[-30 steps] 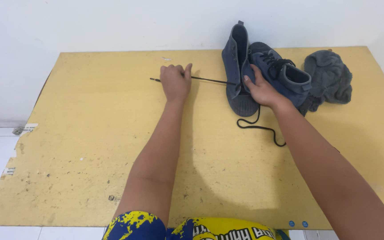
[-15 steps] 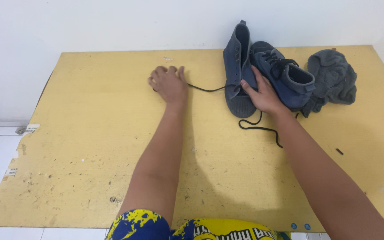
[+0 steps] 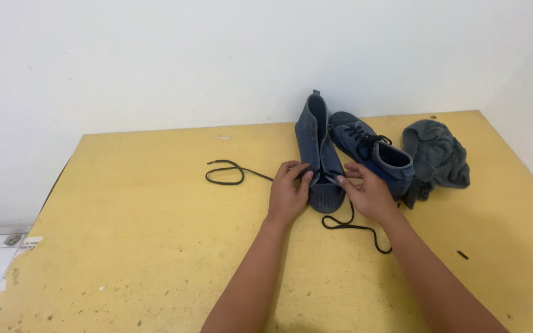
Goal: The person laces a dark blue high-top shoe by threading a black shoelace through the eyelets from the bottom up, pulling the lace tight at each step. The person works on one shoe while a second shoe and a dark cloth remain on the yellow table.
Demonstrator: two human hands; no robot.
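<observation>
Blue canvas fills the middle of the head view: an unlaced shoe (image 3: 319, 157) lies on its side on the yellow table (image 3: 124, 246), toe toward the person. The left hand (image 3: 289, 194) and the right hand (image 3: 368, 192) press in from either side of the toe, fingers pinched on it and on the black lace (image 3: 229, 173). One end of the lace loops away to the left, the other curls below the right hand. A second, laced shoe (image 3: 374, 157) sits just beside, a grey cloth (image 3: 436, 154) further right. Lacing looks barely begun; nearly all eyelets seem empty.
</observation>
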